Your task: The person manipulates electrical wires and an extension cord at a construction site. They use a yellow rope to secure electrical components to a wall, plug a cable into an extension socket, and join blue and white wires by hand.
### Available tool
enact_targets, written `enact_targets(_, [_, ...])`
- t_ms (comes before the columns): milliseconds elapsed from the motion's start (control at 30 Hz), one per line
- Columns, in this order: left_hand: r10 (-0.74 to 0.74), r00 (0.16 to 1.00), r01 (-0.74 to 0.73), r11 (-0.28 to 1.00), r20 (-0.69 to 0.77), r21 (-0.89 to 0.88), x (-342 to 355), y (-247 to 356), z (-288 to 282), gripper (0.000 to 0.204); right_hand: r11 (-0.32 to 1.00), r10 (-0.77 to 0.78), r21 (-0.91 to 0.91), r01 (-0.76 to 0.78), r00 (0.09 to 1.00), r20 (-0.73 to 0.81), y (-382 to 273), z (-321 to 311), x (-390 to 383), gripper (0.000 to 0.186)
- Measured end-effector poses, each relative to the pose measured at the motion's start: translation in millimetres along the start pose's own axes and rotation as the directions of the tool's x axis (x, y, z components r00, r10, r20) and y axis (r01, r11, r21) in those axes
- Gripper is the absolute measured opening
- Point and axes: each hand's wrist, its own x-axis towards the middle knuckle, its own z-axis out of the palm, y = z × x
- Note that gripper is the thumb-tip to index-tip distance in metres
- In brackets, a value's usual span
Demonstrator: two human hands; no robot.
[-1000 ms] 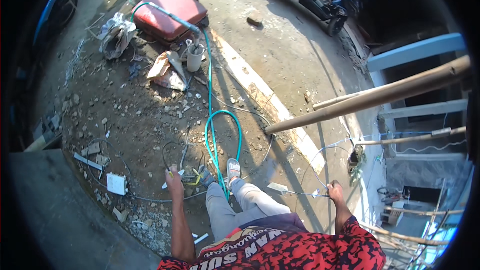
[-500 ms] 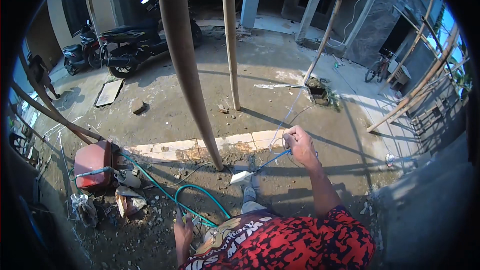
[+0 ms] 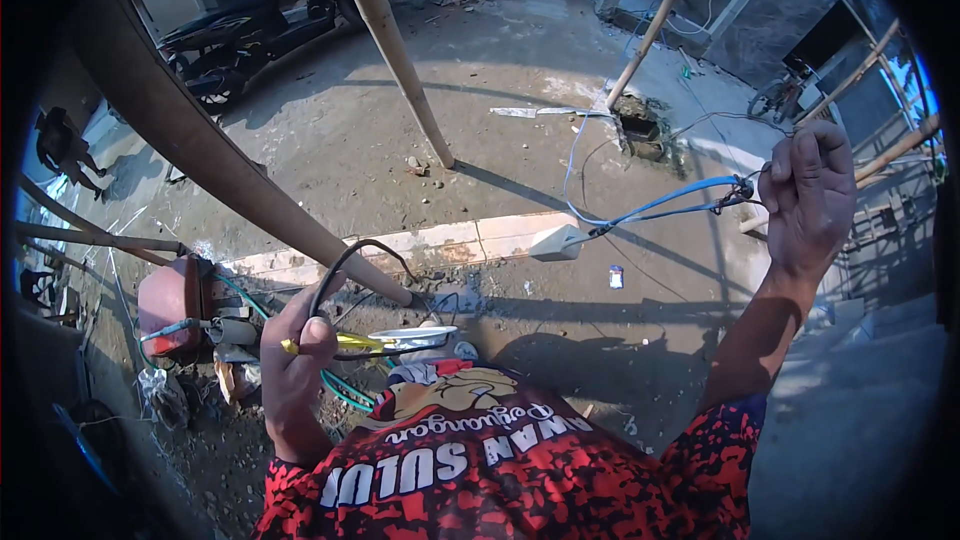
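My left hand [image 3: 300, 365] is closed at the lower left, gripping a looped black cable [image 3: 365, 246] and a slender yellow item [image 3: 352, 341], with white pieces beside them that I cannot make out. My right hand [image 3: 808, 195] is raised at the right, fingers closed on wire, where blue wire [image 3: 680, 190] and dark wires meet in a twisted joint. A white block-shaped fitting [image 3: 555, 243] hangs at the other end of the blue wire, left of that hand.
Bamboo poles [image 3: 400, 70] stand upright and slanted around me. A red container [image 3: 165, 310] with a teal hose [image 3: 245, 295] lies at left. A motorbike [image 3: 250, 45], another person [image 3: 62, 145], a drain hole [image 3: 638, 128] and a bicycle [image 3: 775, 100] are farther off.
Both hands have risen, the right one outward to the right with the blue wire and white fitting, the left one with the black cable and yellow item. The view has swung up toward the yard.
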Motion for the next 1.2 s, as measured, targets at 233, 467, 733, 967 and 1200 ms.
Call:
enact_targets(233, [0.369,0.929,-0.368,0.924,-0.012,-0.104,171.9,71.7,77.0,0.084,0.995,-0.02,-0.097,0.017,0.999,-0.026,36.2,-27.8,120.1,0.014])
enact_targets(467, [0.462,0.887,-0.443,0.835,-0.022,-0.326,372.5,80.4,166.0,0.058,0.992,-0.065,-0.103,0.068,0.997,0.028,142.2,-0.5,239.8,0.013])
enact_targets(733, [0.516,0.767,-0.387,0.846,0.382,-0.367,602.5,130.7,249.6,0.057,0.999,-0.025,0.035,0.017,0.97,0.24,245.6,34.7,427.1,0.012])
enact_targets(967, [0.405,0.846,-0.304,0.9,0.347,-0.312,747.8,145.5,291.5,0.078,0.929,-0.364,0.116,0.35,0.815,0.451,344.4,96.1,570.7,0.015])
enact_targets(1200, [0.541,0.84,-0.542,0.839,-0.047,-0.035,910.8,85.5,313.8,0.031,0.75,-0.649,0.281,0.6,0.584,0.487,474.0,115.2,672.3,0.012])
